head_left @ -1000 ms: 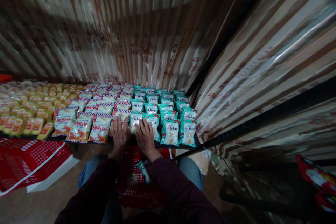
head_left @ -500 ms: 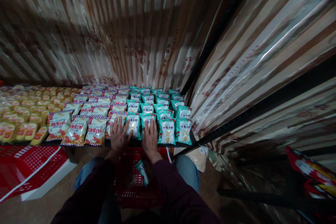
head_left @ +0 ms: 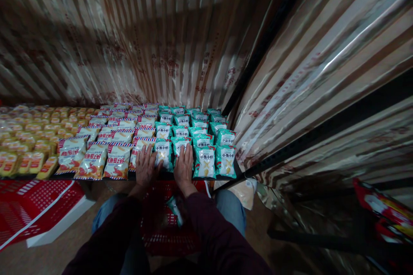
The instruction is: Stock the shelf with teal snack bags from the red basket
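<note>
My left hand [head_left: 147,168] is open at the shelf's front edge. Its fingers lie over a white and orange snack bag [head_left: 134,159], with the thumb beside a green and white snack bag [head_left: 162,150]. Stretched fingers of my right hand [head_left: 183,168] rest on the lower front of another green snack bag [head_left: 181,143]. Neither hand is wrapped round a bag. To the right of that hand stands a further green bag [head_left: 205,161], with one more [head_left: 225,161] beside it. Rows of similar bags stand behind.
White and orange bags [head_left: 117,161] and yellow packets [head_left: 29,161] fill the shelf leftward. Below, a red basket [head_left: 171,240] between my knees holds a green packet [head_left: 175,210]. Another red basket [head_left: 32,210] is at left. A dark shelf post [head_left: 245,84] rises at right.
Both hands remain almost in the same place against the front bags. The green bag by my left thumb sits very slightly further left. No bag has been lifted.
</note>
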Demonstrator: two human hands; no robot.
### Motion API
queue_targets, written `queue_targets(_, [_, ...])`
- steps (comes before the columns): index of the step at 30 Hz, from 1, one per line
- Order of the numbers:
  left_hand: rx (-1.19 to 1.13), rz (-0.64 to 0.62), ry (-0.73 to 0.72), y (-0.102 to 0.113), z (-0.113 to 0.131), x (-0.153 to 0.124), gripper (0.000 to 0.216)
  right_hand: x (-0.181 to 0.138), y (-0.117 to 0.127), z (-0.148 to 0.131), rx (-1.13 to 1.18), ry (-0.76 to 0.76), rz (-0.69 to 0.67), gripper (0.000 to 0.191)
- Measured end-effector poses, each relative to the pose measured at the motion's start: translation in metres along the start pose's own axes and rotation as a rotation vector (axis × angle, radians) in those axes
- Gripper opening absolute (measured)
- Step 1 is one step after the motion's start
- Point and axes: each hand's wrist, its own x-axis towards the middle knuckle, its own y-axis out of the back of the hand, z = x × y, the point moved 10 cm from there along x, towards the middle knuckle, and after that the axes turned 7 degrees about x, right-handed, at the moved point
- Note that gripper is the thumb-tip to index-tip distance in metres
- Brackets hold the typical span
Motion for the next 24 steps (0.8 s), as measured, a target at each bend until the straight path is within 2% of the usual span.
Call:
queue_targets(4, [0.004, -0.002, -0.001, -0.001, 0.0, -0.001, 0.038, -0.002, 0.002, -0.005, -0.01, 0.021, -0.018, 0.05])
queue_targets(8, [-0.012, -0.024, -0.012, -0.002, 0.0, -0.001, 0.044, -0.008, 0.014, -0.016, -0.016, 0.116, -0.037, 0.05])
queue_targets(11, [0.006, -0.032, -0.02, 0.0, 0.0, 0.001, 0.047, -0.016, 0.034, -0.019, -0.011, 0.192, -0.013, 0.05])
queue_targets(14, [0.021, -0.023, -0.025, 0.005, 0.006, 0.0, 0.05, -0.024, 0.064, -0.008, -0.035, 0.191, 0.081, 0.049])
queue_targets(18, [-0.037, -0.066, -0.073, 0.007, 0.034, -0.005, 0.049, -0.034, 0.085, 0.028, -0.105, 0.077, 0.126, 0.05])
queue_targets(21, [-0.096, -0.132, -0.144, 0.003, 0.067, -0.008, 0.047, -0.037, 0.084, 0.051, -0.125, 0.014, 0.109, 0.053])
queue_targets(24, [-0.153, -0.175, -0.206, -0.003, 0.093, -0.008, 0.044, -0.033, 0.078, 0.061, -0.09, 0.006, 0.098, 0.054])
